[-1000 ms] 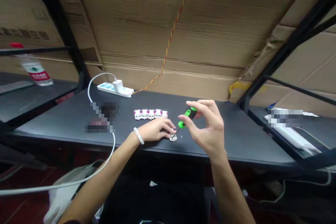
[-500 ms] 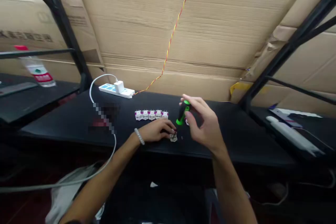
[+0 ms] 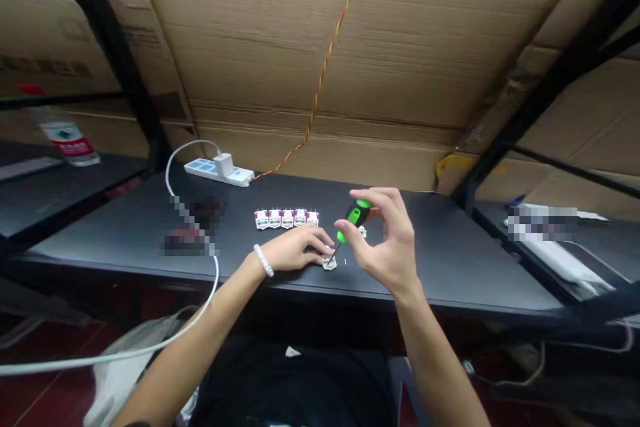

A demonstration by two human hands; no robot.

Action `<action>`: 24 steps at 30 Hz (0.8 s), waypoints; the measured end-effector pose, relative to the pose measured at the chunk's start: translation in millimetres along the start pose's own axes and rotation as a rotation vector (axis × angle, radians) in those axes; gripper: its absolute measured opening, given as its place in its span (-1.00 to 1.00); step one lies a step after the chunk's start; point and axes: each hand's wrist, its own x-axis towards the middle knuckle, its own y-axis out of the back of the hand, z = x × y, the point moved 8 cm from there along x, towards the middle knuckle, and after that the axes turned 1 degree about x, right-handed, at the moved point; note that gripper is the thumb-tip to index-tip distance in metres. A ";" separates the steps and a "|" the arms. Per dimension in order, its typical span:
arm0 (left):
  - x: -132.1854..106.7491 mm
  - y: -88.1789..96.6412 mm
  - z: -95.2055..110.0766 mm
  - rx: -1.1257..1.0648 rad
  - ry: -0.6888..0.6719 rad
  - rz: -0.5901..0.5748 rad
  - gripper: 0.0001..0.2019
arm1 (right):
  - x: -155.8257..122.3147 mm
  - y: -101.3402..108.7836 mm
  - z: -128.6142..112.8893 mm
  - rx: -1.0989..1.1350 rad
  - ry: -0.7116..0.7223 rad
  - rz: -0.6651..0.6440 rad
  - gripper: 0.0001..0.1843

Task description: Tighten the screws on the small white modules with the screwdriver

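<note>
My right hand (image 3: 390, 240) grips a green and black screwdriver (image 3: 356, 215) by its handle, which leans to the right. The shaft runs down to a small white part (image 3: 329, 264) near the table's front edge; whether the tip sits in a screw is too small to tell. My left hand (image 3: 300, 247), with a pale bracelet at the wrist, pinches that part from the left. Behind it stands a row of several white and purple parts (image 3: 287, 219). Another similar part (image 3: 363, 232) shows partly behind my right fingers. A tiny light piece (image 3: 345, 261) lies beside the worked part.
A white power strip (image 3: 220, 172) with a plugged-in charger stands at the back left. Its white cable (image 3: 217, 273) crosses the table edge. A bottle (image 3: 70, 140) is at far left. Cardboard (image 3: 280, 27) and black frame bars (image 3: 545, 93) enclose the table.
The screwdriver has tipped from nearly upright to a lean, its handle now farther right. My right fingers have shifted round the handle. My left hand stays on the small white part.
</note>
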 end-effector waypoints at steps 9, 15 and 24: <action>0.2 0.3 -1.1 -0.018 0.006 0.002 -0.87 | 6.7 -3.9 -4.0 -0.019 0.006 -0.052 -0.57; 0.5 -0.5 -0.9 -0.015 0.004 0.000 -0.87 | 6.1 -5.2 -6.8 -0.043 0.011 -0.050 -0.51; 0.9 -0.5 -0.3 0.006 -0.004 0.001 -0.86 | 5.9 -4.5 -8.3 -0.047 0.012 -0.039 -0.52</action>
